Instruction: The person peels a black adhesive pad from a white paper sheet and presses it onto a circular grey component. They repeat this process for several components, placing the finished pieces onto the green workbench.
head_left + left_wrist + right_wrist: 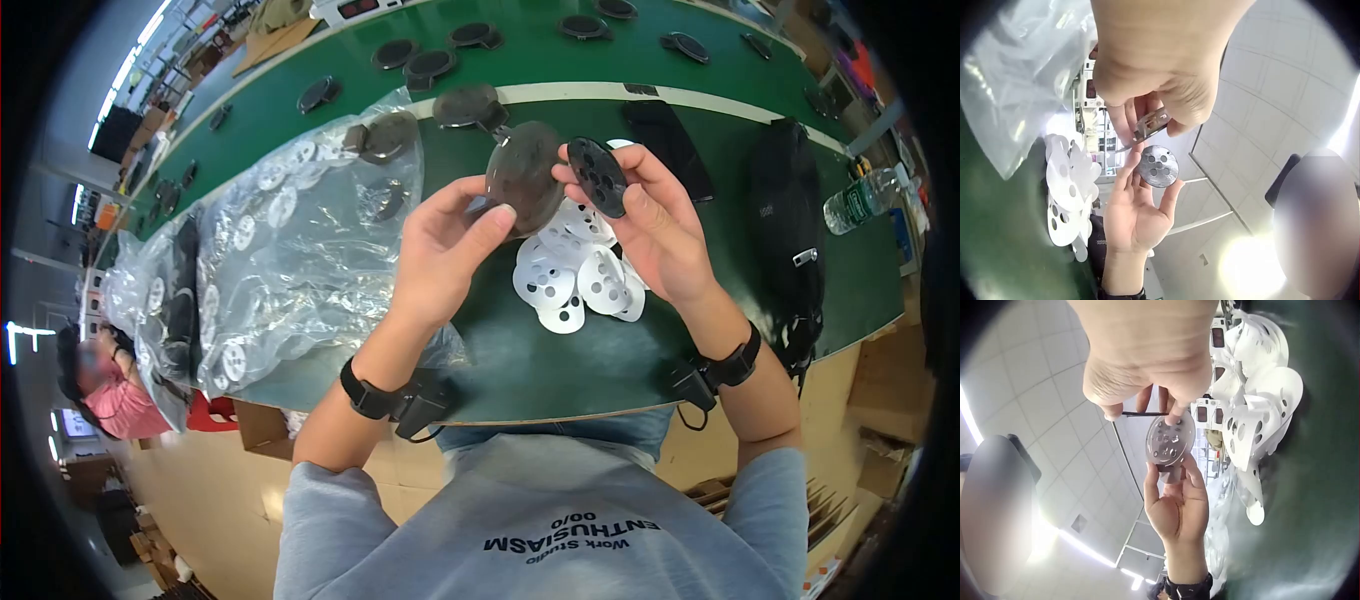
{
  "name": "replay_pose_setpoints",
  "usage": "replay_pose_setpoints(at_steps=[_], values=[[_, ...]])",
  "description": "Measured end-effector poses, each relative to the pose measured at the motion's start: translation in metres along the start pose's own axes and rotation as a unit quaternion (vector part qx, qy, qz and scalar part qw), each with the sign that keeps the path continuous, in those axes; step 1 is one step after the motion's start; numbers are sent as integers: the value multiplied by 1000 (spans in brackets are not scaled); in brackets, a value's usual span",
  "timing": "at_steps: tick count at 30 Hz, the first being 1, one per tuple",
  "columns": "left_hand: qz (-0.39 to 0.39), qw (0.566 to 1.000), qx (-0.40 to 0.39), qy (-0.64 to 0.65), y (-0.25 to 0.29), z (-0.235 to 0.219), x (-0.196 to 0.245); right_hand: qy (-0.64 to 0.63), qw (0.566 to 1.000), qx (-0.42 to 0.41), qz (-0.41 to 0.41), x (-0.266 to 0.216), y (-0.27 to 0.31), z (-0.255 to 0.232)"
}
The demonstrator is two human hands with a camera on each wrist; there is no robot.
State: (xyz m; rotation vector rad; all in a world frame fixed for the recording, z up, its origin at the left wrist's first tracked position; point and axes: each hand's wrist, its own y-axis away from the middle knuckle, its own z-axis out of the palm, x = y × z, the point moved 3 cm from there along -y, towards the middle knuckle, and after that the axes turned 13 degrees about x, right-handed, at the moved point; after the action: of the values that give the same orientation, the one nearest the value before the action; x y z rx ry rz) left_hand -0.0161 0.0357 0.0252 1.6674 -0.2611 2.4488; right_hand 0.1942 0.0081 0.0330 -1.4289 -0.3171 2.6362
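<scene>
Holding two round parts up above a green tabletop [530,370] and, by the look of it, sitting at the step of bringing one face to the other. Pinching a smoky, translucent round plastic piece [525,180] by its rim in the left hand [438,245], with the thumb lying along the near edge; pinching a thin, glossy black disc with round holes [597,177] in the right hand [662,228], between thumb and fingers at the rim. Showing the disc just beside the translucent piece, tilted against it. Probably calling for turning the two faces parallel and lining up the rims, while leaving the fingertips outside the meeting edges. Working over a loose pile of white perforated discs [553,322], lying just below the held parts and easily nudged by a dropping wrist. Having a crinkled clear plastic bag [310,260] spreading beside the left forearm, and a flat black item [675,145] and a long black pouch [785,215] lying on the right, with a clear bottle [862,203] standing or lying farther out. Offering the most open room toward the body, above the near strip of tabletop, well away from the bag and pouch.
</scene>
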Motion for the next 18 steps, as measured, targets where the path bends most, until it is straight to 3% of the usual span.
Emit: replay_pose_setpoints(at_steps=[3, 7, 18], values=[[18, 1000, 10, 23, 10, 11, 8, 47, 999, 5, -13, 2, -2, -5], [79, 996, -33, -28, 10, 3, -6, 93, 995, 13, -14, 3, -2, -7], [13, 999, -32, 16, 14, 12, -10, 223, 970, -2, -94, 14, 6, -1]])
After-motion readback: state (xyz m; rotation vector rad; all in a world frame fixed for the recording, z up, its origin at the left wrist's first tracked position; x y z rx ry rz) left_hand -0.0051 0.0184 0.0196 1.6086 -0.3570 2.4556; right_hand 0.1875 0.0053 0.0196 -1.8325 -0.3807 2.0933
